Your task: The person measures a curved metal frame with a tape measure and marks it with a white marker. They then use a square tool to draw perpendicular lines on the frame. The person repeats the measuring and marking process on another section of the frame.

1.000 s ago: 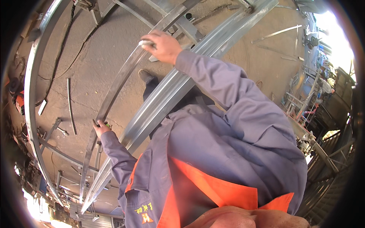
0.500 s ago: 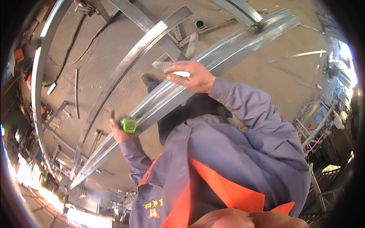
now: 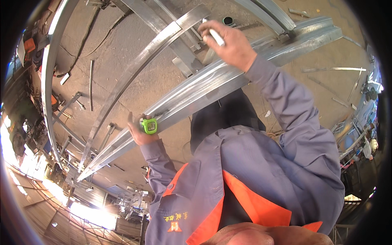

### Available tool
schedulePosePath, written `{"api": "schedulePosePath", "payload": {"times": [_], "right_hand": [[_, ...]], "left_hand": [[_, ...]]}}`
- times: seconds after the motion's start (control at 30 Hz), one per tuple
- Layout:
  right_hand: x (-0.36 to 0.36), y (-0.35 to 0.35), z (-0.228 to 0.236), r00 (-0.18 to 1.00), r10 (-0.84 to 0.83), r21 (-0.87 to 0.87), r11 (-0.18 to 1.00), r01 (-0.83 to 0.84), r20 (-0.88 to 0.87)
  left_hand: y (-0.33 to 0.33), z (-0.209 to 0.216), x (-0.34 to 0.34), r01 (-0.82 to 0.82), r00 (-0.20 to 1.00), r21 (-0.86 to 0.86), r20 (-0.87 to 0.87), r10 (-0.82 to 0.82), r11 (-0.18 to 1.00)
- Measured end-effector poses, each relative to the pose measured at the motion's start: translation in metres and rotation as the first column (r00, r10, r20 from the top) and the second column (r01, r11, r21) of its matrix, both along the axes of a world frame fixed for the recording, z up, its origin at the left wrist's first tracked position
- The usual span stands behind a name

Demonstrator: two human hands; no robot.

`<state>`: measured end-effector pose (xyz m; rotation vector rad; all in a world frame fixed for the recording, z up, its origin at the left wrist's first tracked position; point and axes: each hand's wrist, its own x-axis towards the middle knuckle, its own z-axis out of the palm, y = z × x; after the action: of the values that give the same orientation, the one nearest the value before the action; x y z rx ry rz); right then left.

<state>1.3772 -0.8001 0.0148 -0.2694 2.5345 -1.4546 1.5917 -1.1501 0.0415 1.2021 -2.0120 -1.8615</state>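
Note:
My left hand (image 3: 139,132) is closed around a bright green tape measure (image 3: 150,125), against the long silver metal beam (image 3: 212,77) that runs slantwise in front of me. No drawn-out tape blade can be made out. My right hand (image 3: 234,45) grips a white marker pen (image 3: 217,37) beyond the beam, the pen's front end pointing away to the left. In the picture that end comes close to the far end of a curved metal bar (image 3: 190,19); whether they touch I cannot tell. The beam has ridges along its length and shiny streaks.
Another curved bar (image 3: 51,53) arches along the left. A flat crossbar (image 3: 149,18) passes under the nearer curve. At upper right, a curved piece (image 3: 265,16) meets the beam. A dark round cup-like thing (image 3: 228,20) stands beyond. Thin strips (image 3: 332,70) lie on the floor.
My right hand has lifted off the beam and moved away from me and to the right, still with the marker pen. My left hand stays by the beam with the tape measure.

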Motion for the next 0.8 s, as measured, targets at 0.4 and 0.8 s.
{"api": "schedulePosePath", "payload": {"times": [0.4,0.8], "right_hand": [[-0.031,-0.06,-0.026,0.899,-0.073,-0.418,0.867,0.271,0.431],[-0.061,-0.077,-0.054,0.839,0.379,0.269,0.918,-0.29,-0.39]], "left_hand": [[0.006,-0.011,0.018,-0.024,0.977,0.178,-0.206,0.061,0.984],[0.01,-0.013,0.026,0.021,0.959,0.07,-0.284,0.0,0.997]]}}
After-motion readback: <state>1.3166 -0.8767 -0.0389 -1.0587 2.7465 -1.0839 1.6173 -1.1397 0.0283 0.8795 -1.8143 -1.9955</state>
